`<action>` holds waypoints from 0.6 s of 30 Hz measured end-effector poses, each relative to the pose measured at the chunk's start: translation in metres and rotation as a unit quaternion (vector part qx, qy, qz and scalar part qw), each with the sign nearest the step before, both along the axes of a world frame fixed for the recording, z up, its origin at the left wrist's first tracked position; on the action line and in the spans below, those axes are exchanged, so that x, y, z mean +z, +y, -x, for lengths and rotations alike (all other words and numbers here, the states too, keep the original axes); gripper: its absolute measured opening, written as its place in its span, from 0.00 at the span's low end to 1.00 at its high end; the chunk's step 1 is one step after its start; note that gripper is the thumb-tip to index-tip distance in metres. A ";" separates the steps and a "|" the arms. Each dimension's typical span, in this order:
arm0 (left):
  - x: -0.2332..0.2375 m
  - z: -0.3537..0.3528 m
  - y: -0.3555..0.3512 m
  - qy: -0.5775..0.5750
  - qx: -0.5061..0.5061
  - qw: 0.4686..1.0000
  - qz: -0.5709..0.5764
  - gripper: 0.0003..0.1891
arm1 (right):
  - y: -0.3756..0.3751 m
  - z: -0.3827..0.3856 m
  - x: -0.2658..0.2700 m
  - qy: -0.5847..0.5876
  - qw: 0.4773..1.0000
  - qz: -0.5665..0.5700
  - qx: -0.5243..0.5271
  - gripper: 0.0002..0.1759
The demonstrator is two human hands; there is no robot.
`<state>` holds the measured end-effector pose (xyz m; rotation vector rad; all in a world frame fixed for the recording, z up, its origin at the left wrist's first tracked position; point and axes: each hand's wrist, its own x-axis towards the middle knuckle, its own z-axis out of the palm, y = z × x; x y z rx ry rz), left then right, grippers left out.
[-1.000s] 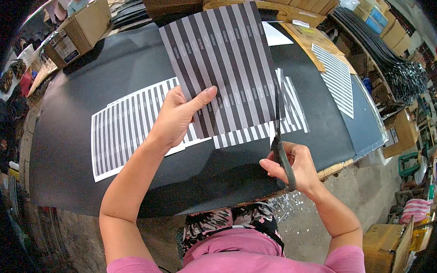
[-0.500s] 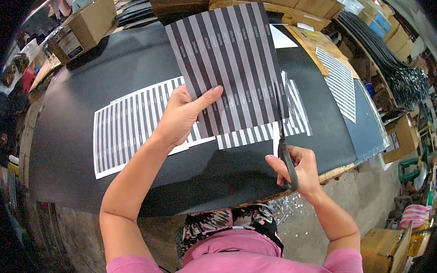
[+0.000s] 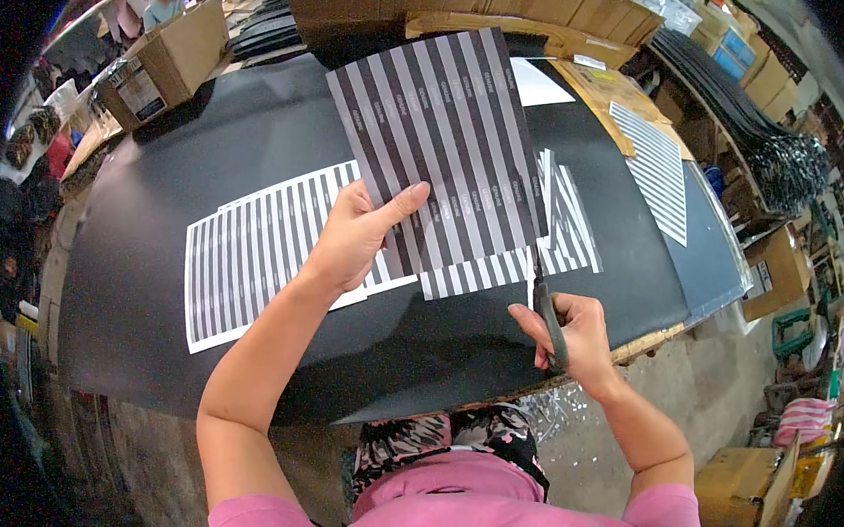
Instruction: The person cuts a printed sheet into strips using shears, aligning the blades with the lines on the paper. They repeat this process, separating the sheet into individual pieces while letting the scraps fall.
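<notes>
My left hand grips a striped sheet by its lower left part, thumb on top. The sheet has dark and light grey bands with small "GENUINE" lettering and is held up above the table. My right hand is closed around the dark handles of a pair of scissors. Their blades point away from me at the sheet's lower right corner; the tips are partly hidden. Beneath the held sheet lie black-and-white striped sheets and, to the right, loose cut strips.
The table has a black top. A striped sheet and cardboard lie at the right; a carton stands at the back left. Long dark strips are piled at far right. Scraps litter the floor. Another person is far left.
The striped sheet and my left hand have come slightly lower. The scissor blades, which reached up along the sheet's right side, now show mainly below its lower right corner.
</notes>
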<state>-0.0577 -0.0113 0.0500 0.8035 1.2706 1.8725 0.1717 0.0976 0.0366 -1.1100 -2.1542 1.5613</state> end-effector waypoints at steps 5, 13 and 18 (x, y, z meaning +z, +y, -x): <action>-0.002 0.003 -0.001 -0.013 -0.028 0.999 0.020 0.15 | 0.000 0.002 0.001 0.016 1.000 0.014 0.007 0.22; -0.010 -0.010 0.002 0.000 -0.053 0.998 0.044 0.16 | 0.011 0.009 -0.008 0.079 0.996 0.024 0.016 0.18; -0.009 -0.009 0.001 -0.054 -0.073 0.994 0.053 0.13 | 0.011 0.013 -0.003 0.073 0.997 0.007 0.009 0.13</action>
